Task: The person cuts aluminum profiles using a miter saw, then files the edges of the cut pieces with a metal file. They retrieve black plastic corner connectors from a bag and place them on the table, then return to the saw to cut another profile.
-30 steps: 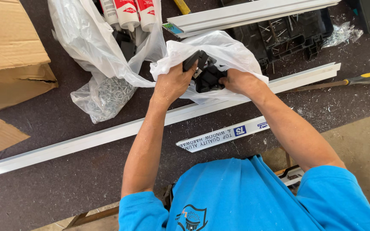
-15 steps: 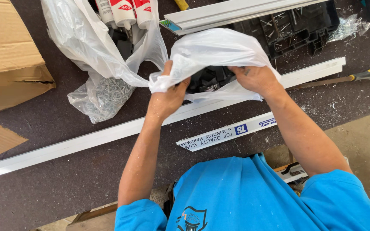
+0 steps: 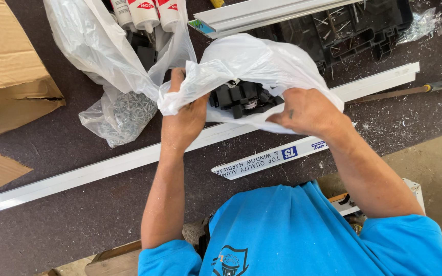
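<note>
centre of the frame, above the long white rail: both hands work a white plastic bag holding black plastic parts. left hand, grip pinching the bag's bunched rim, lifts it, apparently to keep the mouth open. right hand pinches the opposite edge, pulling it wide so the parts show. upper left: a clear bag of screws and sealant tubes on the dark desk.

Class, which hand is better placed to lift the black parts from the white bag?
Probably the right hand: it rests at the opening beside the black plastic parts; the left hand bunches the white plastic bag.
</note>
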